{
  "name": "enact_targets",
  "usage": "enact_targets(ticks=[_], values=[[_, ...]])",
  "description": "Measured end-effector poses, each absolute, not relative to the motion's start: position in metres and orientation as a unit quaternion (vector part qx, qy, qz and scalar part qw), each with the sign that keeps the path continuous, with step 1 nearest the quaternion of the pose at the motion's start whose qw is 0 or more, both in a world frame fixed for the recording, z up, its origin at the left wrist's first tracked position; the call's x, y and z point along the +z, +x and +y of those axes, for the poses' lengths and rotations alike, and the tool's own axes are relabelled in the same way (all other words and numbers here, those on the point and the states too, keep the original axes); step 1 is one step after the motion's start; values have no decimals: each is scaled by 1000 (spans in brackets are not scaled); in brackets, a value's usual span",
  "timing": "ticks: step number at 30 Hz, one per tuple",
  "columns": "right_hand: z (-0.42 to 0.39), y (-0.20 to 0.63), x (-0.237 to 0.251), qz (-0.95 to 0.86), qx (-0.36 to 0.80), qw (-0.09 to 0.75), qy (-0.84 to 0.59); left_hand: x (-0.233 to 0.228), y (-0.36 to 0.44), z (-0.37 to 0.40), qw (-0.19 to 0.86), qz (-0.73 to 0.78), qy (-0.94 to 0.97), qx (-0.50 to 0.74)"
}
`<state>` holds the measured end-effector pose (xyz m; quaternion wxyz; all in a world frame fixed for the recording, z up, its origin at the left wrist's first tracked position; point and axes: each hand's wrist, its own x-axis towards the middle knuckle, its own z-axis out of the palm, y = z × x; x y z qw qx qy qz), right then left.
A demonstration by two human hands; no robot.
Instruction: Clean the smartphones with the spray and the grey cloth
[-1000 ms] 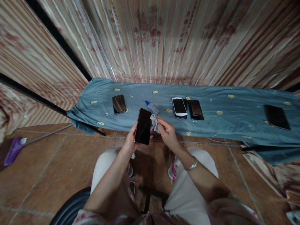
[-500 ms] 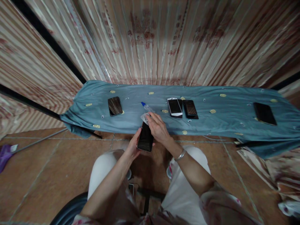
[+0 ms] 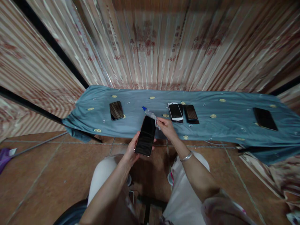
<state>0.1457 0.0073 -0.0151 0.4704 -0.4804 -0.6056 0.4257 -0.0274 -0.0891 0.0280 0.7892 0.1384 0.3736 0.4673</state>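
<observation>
A black-screened smartphone rests in my left hand, whose fingers wrap round its lower part from below. It is held tilted, just off the front edge of the cloth-covered table. Beside its upper right edge, my right hand pinches a crumpled whitish cloth or wipe. Beyond the phone's top lies a small clear bottle with a blue cap, its lower end partly hidden by the phone and the wipe.
Blue patterned fabric covers the long table. On it lie a dark phone at left, a white phone overlapping a dark one, a small stacked pair, and a black phone far right. Curtains hang behind.
My right hand, with the wipe, has moved from over the phone's top to its right side. More of the screen shows now. The whole view has shifted slightly.
</observation>
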Motion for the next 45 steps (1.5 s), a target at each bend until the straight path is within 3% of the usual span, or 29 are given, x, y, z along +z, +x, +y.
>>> enact_targets(ticks=[6, 12, 15, 26, 33, 45], values=[[5, 146, -12, -609, 420, 465, -486, 24, -28, -87, 789, 370, 146, 469], [-13, 139, -7, -748, 152, 443, -470, 29, -28, -86, 782, 392, 128, 467], [-22, 130, -3, -789, 83, 416, -445, 32, -26, -88, 773, 413, 115, 469], [-58, 107, 0, -855, 72, 382, -343, 13, -24, -79, 696, 437, 90, 563], [-34, 120, -7, -845, 72, 356, -393, 15, -20, -82, 759, 427, 110, 479], [-24, 125, -18, -821, 55, 354, -445, 20, -31, -69, 766, 410, 103, 485]])
